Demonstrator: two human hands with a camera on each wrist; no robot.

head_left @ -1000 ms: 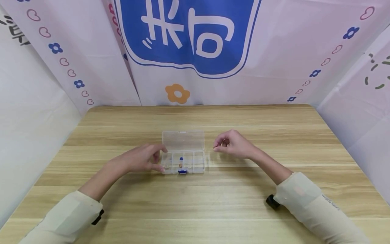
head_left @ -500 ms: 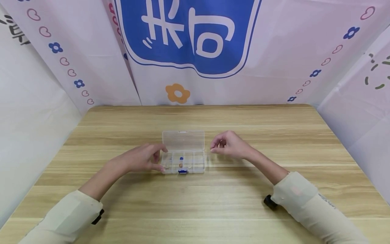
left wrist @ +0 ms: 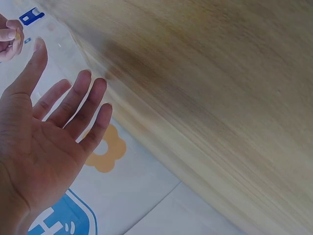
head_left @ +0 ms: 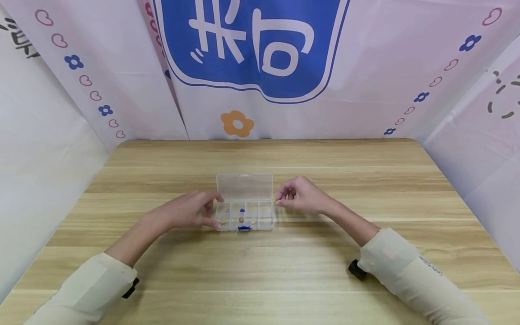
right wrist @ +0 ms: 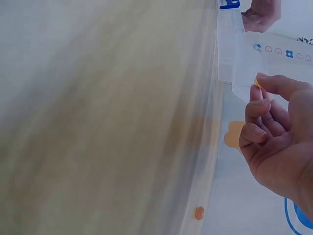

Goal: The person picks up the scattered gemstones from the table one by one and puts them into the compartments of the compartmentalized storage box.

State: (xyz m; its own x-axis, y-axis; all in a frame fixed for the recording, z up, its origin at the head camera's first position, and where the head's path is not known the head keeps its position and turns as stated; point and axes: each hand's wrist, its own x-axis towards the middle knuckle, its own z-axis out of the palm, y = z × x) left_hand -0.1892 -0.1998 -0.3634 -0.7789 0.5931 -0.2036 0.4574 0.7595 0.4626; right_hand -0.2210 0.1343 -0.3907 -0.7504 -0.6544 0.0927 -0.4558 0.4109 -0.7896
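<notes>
A clear plastic compartment box with a blue latch stands on the table, its lid raised at the back. Inside are a small blue piece, an orange-brown piece and faint pale ones. My left hand touches the box's left end, thumb near the front corner and index finger near the back one; in the left wrist view its fingers are fairly straight and spread. Right of the box, my right hand pinches a small yellow piece, bead-like, between thumb and index finger.
An orange-brown piece lies on the wooden table in the right wrist view, apart from the right hand. Printed cloth hangs behind the table and along both sides.
My right hand has moved left and slightly toward me, closer to the box's right end. The left hand and the box have stayed in place.
</notes>
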